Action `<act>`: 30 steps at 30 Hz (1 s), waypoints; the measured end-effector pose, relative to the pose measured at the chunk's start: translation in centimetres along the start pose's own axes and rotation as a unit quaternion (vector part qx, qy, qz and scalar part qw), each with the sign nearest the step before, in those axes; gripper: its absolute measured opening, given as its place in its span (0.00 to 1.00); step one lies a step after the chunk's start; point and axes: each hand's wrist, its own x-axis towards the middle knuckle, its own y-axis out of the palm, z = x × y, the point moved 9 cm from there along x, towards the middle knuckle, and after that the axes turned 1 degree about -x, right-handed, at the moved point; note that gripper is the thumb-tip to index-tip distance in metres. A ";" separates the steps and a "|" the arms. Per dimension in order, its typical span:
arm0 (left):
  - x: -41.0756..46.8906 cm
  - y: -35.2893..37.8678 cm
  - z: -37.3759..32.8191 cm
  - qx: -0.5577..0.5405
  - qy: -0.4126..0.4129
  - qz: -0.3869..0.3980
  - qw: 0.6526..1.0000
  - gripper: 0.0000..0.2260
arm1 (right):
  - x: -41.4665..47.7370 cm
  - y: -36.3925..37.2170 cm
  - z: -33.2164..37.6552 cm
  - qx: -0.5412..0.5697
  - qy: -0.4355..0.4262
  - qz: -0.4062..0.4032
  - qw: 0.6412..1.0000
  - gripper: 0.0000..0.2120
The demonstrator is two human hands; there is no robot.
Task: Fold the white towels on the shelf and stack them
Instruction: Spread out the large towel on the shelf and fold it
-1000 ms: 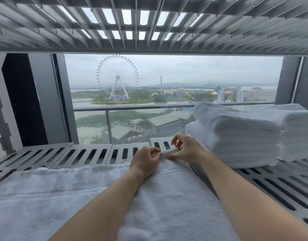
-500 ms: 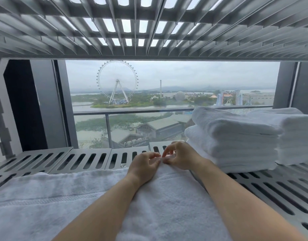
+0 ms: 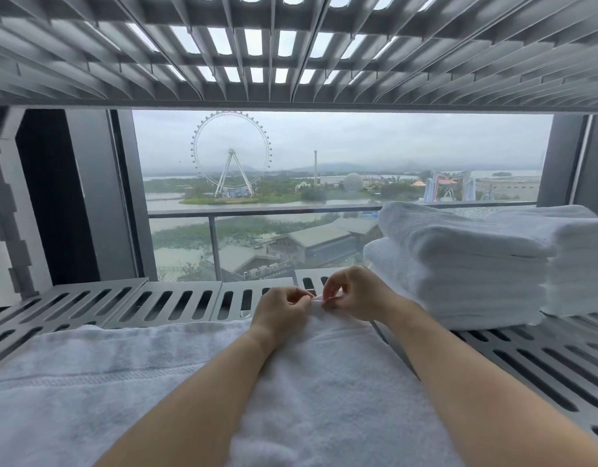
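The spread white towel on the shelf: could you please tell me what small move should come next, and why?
Probably lift the far edge and draw it toward the body to start a fold: the left hand and right hand both pinch that edge, the towel lies flat, and the folded stack waits at right.

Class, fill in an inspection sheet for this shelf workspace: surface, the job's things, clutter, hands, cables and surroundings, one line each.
Surface: slotted grey metal shelf, partly covered by towels.
Job's things: spread towel lying flat at the front, under both forearms; two piles of folded white towels at the right, the nearer pile beside the hands, the further pile next to it.
Clutter: nothing seen.
Hands: left hand and right hand close together, both pinching a small white bit at the spread towel's far edge.
Cables: nothing seen.
Surroundings: upper shelf overhead, also slotted; window behind, with a Ferris wheel outside.
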 end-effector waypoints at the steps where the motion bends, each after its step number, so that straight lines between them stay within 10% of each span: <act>1: 0.0 0.0 0.1 -0.013 -0.004 0.005 1.000 0.06 | 0.0 -0.1 0.1 0.005 -0.004 -0.004 1.000 0.04; 23: -0.4 0.2 -1.2 0.066 0.080 0.033 0.994 0.06 | 0.1 2.5 -0.1 -0.032 0.023 0.040 0.998 0.09; 30: -1.7 -3.0 -0.4 0.288 0.093 0.131 0.944 0.05 | -0.1 -1.5 0.8 -0.068 0.004 0.013 0.998 0.07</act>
